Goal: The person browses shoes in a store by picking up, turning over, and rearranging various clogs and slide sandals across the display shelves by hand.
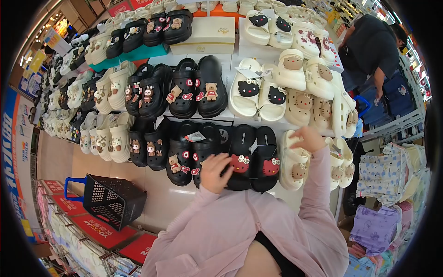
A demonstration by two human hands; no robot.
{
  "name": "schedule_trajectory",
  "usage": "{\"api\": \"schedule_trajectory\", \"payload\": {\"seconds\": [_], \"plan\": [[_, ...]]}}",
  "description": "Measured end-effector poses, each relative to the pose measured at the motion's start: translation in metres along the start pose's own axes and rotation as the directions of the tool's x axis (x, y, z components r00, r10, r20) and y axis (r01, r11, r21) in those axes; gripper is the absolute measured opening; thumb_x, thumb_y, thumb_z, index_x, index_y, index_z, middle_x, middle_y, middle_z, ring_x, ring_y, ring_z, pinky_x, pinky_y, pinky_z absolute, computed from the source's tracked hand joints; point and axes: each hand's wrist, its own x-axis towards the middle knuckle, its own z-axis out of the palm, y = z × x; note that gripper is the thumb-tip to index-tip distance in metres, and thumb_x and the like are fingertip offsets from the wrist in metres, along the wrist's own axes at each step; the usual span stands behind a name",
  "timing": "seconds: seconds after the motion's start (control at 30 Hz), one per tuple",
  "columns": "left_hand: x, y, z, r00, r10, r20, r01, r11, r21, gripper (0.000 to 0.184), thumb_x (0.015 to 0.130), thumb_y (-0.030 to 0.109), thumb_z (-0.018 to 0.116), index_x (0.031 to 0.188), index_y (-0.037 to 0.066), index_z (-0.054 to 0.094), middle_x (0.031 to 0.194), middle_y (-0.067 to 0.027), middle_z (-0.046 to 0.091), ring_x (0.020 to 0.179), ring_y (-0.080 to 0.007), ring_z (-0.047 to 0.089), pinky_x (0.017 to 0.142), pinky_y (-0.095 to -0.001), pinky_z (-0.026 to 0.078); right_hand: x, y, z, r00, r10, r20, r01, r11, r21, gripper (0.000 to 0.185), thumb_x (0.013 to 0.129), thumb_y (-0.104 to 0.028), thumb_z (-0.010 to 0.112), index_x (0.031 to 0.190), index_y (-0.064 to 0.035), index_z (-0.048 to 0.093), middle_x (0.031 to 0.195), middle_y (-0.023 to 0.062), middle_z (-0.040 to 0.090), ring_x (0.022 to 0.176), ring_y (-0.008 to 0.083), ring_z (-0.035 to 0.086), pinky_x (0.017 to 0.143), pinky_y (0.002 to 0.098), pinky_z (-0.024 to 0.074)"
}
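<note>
My left hand is over the edge of a black clog with bear charms, its fingers apart and nothing visible in them. Just right of it lie black slides with red cat-face charms. My right hand hovers over a cream clog with a brown charm, fingers spread and slightly bent, holding nothing. Behind the hands stand cream slides with black cat faces and black clogs with bear charms.
Rows of clogs fill the tiered display, with a shoe box at the back. A black basket with a blue handle stands on the floor at left. At upper right a person bends near folded jeans. Patterned clothes hang at right.
</note>
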Motion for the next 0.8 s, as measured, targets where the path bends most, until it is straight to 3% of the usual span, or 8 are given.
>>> {"api": "schedule_trajectory", "payload": {"seconds": [0.17, 0.33, 0.37, 0.4, 0.53, 0.63, 0.7, 0.8], "plan": [[0.000, -0.046, -0.044, 0.965, -0.117, -0.234, 0.186, 0.936, 0.299, 0.028, 0.072, 0.011, 0.069, 0.100, 0.007, 0.065, 0.111, -0.0099, 0.063, 0.112, -0.0290, 0.055, 0.102, -0.0458, 0.032, 0.065, -0.100, -0.016, 0.916, -0.379, -0.133, 0.382, 0.924, -0.007, 0.030, 0.070, -0.024, 0.075, 0.094, -0.0065, 0.070, 0.090, 0.0136, 0.068, 0.084, 0.0301, 0.064, 0.076, 0.0371, 0.0484], [-0.020, -0.090, -0.063, 0.935, -0.257, -0.244, 0.338, 0.854, 0.397, 0.063, 0.069, 0.016, 0.075, 0.125, 0.002, 0.049, 0.125, -0.0154, 0.055, 0.122, -0.0300, 0.047, 0.101, -0.0429, 0.033, 0.155, -0.162, 0.008, 0.769, -0.572, -0.284, 0.586, 0.809, -0.045, 0.046, 0.075, -0.023, 0.070, 0.118, -0.0108, 0.058, 0.107, 0.0140, 0.062, 0.101, 0.0317, 0.058, 0.084, 0.0405, 0.0472], [-0.024, -0.092, -0.066, 0.898, -0.400, -0.182, 0.438, 0.846, 0.303, 0.067, 0.068, 0.016, 0.076, 0.127, 0.001, 0.047, 0.127, -0.0164, 0.052, 0.121, -0.0312, 0.047, 0.102, -0.0433, 0.033, 0.171, -0.173, 0.014, 0.728, -0.603, -0.328, 0.607, 0.788, -0.100, 0.056, 0.075, -0.023, 0.070, 0.125, -0.0112, 0.050, 0.117, 0.0140, 0.057, 0.102, 0.0323, 0.057, 0.086, 0.0398, 0.0470], [-0.028, -0.096, -0.067, 0.843, -0.527, -0.105, 0.537, 0.817, 0.210, 0.071, 0.068, 0.017, 0.076, 0.128, 0.000, 0.045, 0.129, -0.0174, 0.050, 0.121, -0.0324, 0.047, 0.103, -0.0437, 0.032, 0.186, -0.182, 0.018, 0.735, -0.604, -0.308, 0.606, 0.789, -0.101, 0.061, 0.075, -0.024, 0.070, 0.129, -0.0121, 0.045, 0.125, 0.0146, 0.051, 0.108, 0.0334, 0.054, 0.088, 0.0408, 0.0455], [-0.043, -0.110, -0.062, 0.848, -0.506, -0.158, 0.519, 0.853, 0.056, 0.079, 0.066, 0.019, 0.079, 0.132, 0.000, 0.041, 0.133, -0.0190, 0.047, 0.121, -0.0332, 0.046, 0.102, -0.0393, 0.036, 0.228, -0.213, 0.035, 0.750, -0.529, -0.398, 0.464, 0.849, -0.253, 0.067, 0.080, -0.032, 0.067, 0.137, -0.0170, 0.035, 0.134, 0.0178, 0.043, 0.119, 0.0330, 0.047, 0.098, 0.0455, 0.0355], [-0.042, -0.111, -0.060, 0.863, -0.471, -0.184, 0.491, 0.867, 0.083, 0.077, 0.065, 0.019, 0.080, 0.131, 0.000, 0.043, 0.133, -0.0190, 0.047, 0.123, -0.0328, 0.045, 0.103, -0.0394, 0.035, 0.254, -0.226, 0.044, 0.798, -0.458, -0.391, 0.409, 0.889, -0.205, 0.064, 0.083, -0.038, 0.063, 0.138, -0.0197, 0.035, 0.135, 0.0138, 0.043, 0.123, 0.0314, 0.043, 0.100, 0.0499, 0.0317], [-0.043, -0.112, -0.060, 0.864, -0.463, -0.197, 0.482, 0.875, 0.056, 0.075, 0.066, 0.019, 0.079, 0.129, 0.000, 0.045, 0.133, -0.0188, 0.048, 0.124, -0.0325, 0.045, 0.103, -0.0413, 0.034, 0.264, -0.228, 0.054, 0.887, -0.363, -0.284, 0.257, 0.902, -0.347, 0.063, 0.084, -0.043, 0.060, 0.138, -0.0228, 0.034, 0.138, 0.0087, 0.041, 0.131, 0.0286, 0.035, 0.102, 0.0564, 0.0252], [-0.043, -0.112, -0.061, 0.863, -0.468, -0.190, 0.486, 0.872, 0.057, 0.073, 0.066, 0.020, 0.079, 0.129, 0.000, 0.046, 0.133, -0.0196, 0.047, 0.124, -0.0325, 0.045, 0.104, -0.0422, 0.034, 0.265, -0.222, 0.066, 0.817, -0.424, -0.390, 0.261, 0.876, -0.405, 0.065, 0.083, -0.044, 0.060, 0.139, -0.0252, 0.033, 0.142, 0.0042, 0.037, 0.135, 0.0258, 0.026, 0.103, 0.0609, 0.0200]]}}
